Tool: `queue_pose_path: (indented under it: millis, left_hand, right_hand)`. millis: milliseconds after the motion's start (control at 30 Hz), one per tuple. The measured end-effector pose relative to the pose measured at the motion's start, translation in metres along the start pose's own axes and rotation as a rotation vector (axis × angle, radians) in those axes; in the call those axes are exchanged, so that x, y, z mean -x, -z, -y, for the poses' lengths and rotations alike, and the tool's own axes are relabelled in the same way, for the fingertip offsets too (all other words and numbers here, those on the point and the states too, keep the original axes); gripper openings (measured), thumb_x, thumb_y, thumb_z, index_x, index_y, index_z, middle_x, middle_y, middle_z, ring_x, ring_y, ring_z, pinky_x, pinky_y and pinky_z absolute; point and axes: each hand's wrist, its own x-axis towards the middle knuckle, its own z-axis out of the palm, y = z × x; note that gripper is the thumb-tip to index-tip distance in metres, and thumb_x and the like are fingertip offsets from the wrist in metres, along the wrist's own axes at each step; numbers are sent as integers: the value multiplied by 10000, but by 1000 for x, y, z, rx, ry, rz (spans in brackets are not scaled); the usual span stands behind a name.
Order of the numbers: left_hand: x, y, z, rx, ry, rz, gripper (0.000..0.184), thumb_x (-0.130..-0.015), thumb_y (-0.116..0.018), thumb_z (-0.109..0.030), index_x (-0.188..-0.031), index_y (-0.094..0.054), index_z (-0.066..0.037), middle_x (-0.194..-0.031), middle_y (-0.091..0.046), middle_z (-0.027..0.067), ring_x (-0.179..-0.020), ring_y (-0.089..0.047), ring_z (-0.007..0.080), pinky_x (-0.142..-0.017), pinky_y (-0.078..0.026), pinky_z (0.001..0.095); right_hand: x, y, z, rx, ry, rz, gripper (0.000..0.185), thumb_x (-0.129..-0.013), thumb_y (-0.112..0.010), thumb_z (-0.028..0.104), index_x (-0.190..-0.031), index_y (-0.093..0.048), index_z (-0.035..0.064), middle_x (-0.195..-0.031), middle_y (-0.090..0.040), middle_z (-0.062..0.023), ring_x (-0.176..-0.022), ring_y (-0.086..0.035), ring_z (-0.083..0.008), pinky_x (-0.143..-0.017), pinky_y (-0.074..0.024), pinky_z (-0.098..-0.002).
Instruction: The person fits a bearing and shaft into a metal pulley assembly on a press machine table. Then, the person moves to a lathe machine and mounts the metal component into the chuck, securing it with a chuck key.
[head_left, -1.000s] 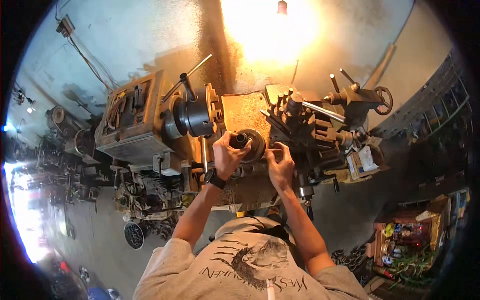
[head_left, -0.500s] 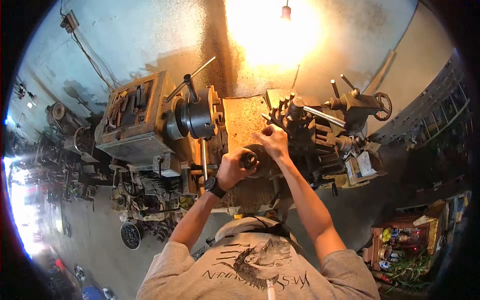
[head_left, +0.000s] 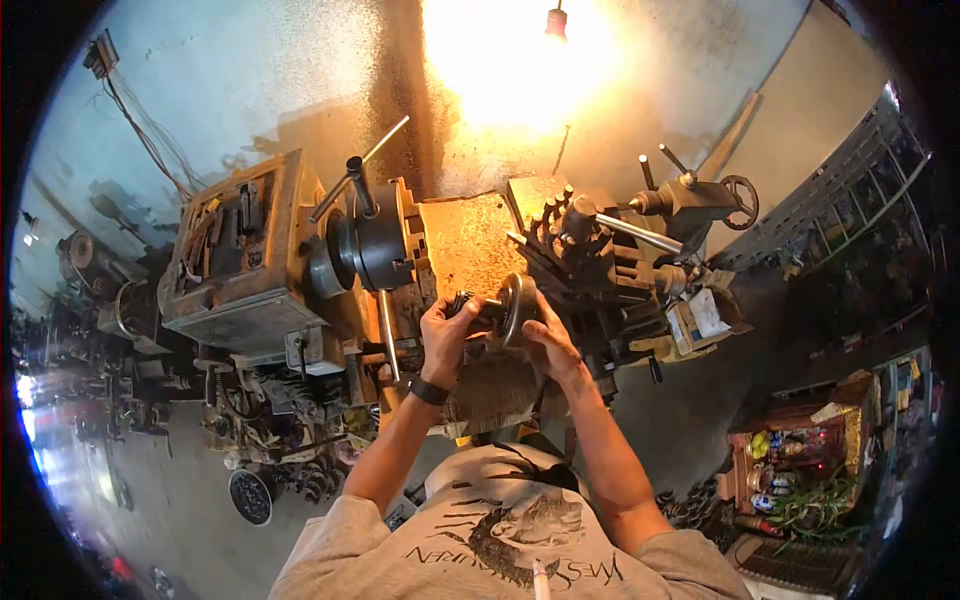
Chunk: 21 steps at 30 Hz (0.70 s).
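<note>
A dark metal part with a round flange (head_left: 517,311) and a narrower shaft is held between my hands, its shaft lying sideways to the left. My left hand (head_left: 447,337) is wrapped round the shaft end. Against the right face of the flange rests my right hand (head_left: 548,340), thumb and fingers gripping its edge. The lathe chuck (head_left: 382,240), with a T-handled key (head_left: 360,185) standing in it, is to the left of the part. To the right is the tool post (head_left: 578,222) with its long handle.
Several tools lie on the headstock top (head_left: 225,235). The tailstock (head_left: 690,203) with its handwheel stands at the right, above a cardboard box (head_left: 705,325). A bright bulb (head_left: 556,22) hangs at the back wall. A round pan (head_left: 250,497) is low on the left.
The part has turned from shaft facing up to shaft lying sideways. My right hand has come down from above the flange to its right side and holds it. The view has shifted slightly.
</note>
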Motion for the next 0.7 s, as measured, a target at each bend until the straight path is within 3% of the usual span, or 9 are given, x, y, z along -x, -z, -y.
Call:
queue_pose_path:
  millis: [100,200,300,333,433,467,567,600,700]
  left_hand:
    - [5,-3,-7,6,-61,74,283,-844,-726,-151,-1041,-597,5,-921,-678,98,-810,-679,179,-715,-575,308]
    - [7,2,-10,-231,-290,273,377,-817,-756,-144,-1127,-596,-2,-954,-685,83,-861,-656,138,-746,-554,288]
    - [3,8,-22,-339,-325,366,419,-791,-780,-146,-1151,-611,-12,-964,-692,54,-870,-629,101,-751,-525,270]
    - [3,10,-27,-514,-333,284,326,-781,-786,-140,-1043,-656,3,-922,-697,51,-819,-626,104,-727,-512,269]
    - [-7,14,-27,-650,-502,138,292,-746,-804,-153,-927,-665,29,-782,-688,118,-703,-623,117,-633,-499,299]
    - [-9,18,-26,-658,-533,107,311,-730,-806,-174,-907,-659,34,-790,-675,142,-701,-635,166,-647,-500,318]
    - [-11,25,-26,-744,-567,39,313,-730,-801,-172,-915,-655,35,-813,-673,144,-730,-647,202,-672,-501,325]
    - [-12,27,-24,-756,-563,55,313,-733,-795,-170,-928,-655,30,-843,-673,152,-762,-658,232,-692,-503,332]
    - [-7,23,-23,-862,-585,44,316,-733,-792,-171,-938,-654,27,-846,-671,159,-767,-663,265,-695,-508,340]
  right_hand:
    - [-2,9,-6,-134,-79,-51,805,-813,-683,474,-1405,-348,44,-1217,-554,-129,-1078,-586,-238,-889,-513,-381]
    - [-1,-14,9,-396,-118,-77,661,-884,-563,551,-1286,-491,31,-1122,-630,-149,-983,-654,-271,-783,-586,-422]
    - [-5,-13,6,-580,-252,-41,685,-889,-536,575,-1292,-480,24,-1127,-626,-150,-978,-660,-266,-723,-612,-410]
    - [-6,-16,7,-540,-249,-40,664,-899,-537,560,-1289,-488,25,-1109,-634,-147,-924,-671,-236,-673,-612,-347]
    - [-13,3,-6,-3,-407,-496,591,-932,-517,517,-1221,-557,3,-1076,-650,-136,-902,-666,-213,-718,-595,-345]
    - [-16,7,-12,28,-280,-513,375,-949,-587,270,-1226,-592,18,-1049,-675,-100,-934,-647,-159,-770,-546,-281]
    - [-6,9,-29,300,110,-544,298,-913,-589,60,-1200,-609,-19,-1096,-663,-103,-993,-631,-167,-854,-520,-284]
    - [-7,-8,-23,303,183,-562,363,-865,-574,-48,-1228,-585,-39,-1135,-652,-110,-1045,-611,-177,-929,-478,-280]
    - [-12,-45,-7,343,90,-643,452,-844,-662,49,-1272,-546,-38,-1204,-614,-126,-1068,-593,-180,-951,-457,-285]
